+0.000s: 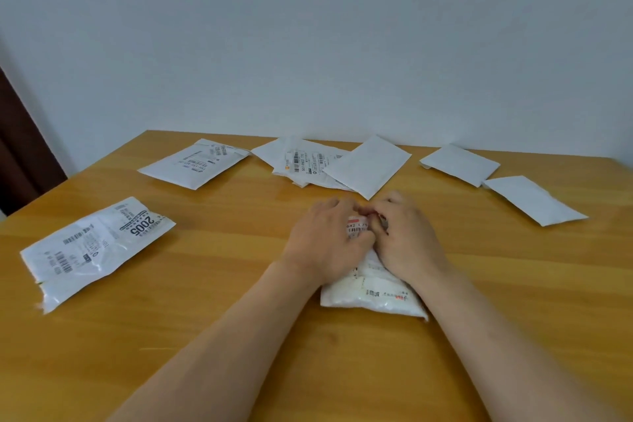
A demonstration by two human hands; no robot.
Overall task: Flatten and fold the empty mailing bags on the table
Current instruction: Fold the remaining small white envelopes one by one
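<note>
A white mailing bag (373, 295) was gripped by the left hand (325, 240) and right hand (407, 236), fingers curled round its far end, near the table (239, 319) middle.

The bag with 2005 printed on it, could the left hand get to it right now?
Probably not yet: the left hand is gripping the bag being folded. Bare table lies between it and the 2005 bag.
</note>
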